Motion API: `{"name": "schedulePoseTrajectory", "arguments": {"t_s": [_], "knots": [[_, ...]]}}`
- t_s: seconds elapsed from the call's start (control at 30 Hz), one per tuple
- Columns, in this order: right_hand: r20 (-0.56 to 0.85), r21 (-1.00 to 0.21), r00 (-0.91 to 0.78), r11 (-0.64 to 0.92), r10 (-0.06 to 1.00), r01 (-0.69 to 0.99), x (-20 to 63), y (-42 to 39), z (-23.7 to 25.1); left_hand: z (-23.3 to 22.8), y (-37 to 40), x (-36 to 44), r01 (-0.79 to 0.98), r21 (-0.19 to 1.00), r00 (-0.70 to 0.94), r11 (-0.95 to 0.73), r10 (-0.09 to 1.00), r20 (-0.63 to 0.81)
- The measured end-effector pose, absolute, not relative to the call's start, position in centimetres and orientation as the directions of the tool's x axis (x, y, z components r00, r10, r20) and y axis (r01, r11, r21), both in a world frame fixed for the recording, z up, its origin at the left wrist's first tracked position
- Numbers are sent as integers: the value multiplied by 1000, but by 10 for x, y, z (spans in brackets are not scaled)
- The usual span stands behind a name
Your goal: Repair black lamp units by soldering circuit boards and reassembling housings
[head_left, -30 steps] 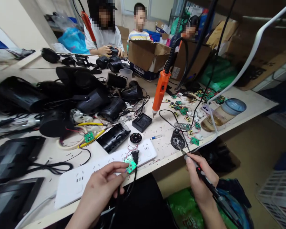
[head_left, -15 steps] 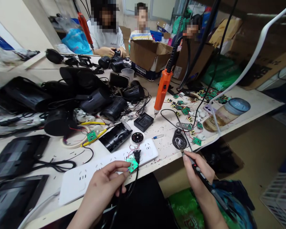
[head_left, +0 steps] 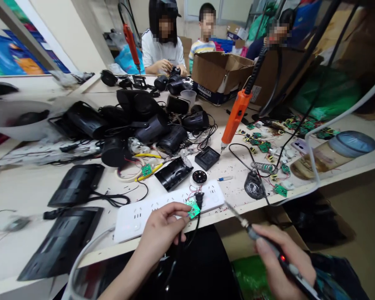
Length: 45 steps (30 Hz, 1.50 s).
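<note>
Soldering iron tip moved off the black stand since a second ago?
Yes. The iron tip has left the stand, now lower left of it, nearer the green board.

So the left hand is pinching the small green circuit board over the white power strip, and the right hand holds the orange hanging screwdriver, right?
Not quite. The left hand does pinch the small green circuit board over the white power strip, but the right hand grips a slim black soldering iron. The orange hanging screwdriver dangles untouched, as the head view shows.
</note>
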State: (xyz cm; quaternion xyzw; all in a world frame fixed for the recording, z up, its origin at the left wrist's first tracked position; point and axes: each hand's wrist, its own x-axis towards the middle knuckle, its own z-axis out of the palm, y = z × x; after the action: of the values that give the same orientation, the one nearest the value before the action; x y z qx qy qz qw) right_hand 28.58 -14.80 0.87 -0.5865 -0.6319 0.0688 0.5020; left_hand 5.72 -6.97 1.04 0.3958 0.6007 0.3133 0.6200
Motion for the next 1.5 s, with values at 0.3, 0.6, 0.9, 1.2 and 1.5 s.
{"name": "schedulePoseTrajectory", "arguments": {"t_s": [0.3,0.6,0.9,1.2,1.5], "knots": [[528,-730,76,407,846,549,230,-147,9,10,-70,56,59,878,117,475,870,-478],[530,-710,38,419,847,567,234,-147,6,9,-71,58,29,877,87,480,873,-480],[545,-710,21,448,838,543,231,-148,-2,13,-68,58,31,867,95,497,862,-498],[555,-705,3,469,832,532,233,-148,-9,9,-71,57,17,876,83,482,873,-481],[578,-694,25,475,816,542,232,-147,-12,12,-69,58,4,867,75,497,865,-496]]}}
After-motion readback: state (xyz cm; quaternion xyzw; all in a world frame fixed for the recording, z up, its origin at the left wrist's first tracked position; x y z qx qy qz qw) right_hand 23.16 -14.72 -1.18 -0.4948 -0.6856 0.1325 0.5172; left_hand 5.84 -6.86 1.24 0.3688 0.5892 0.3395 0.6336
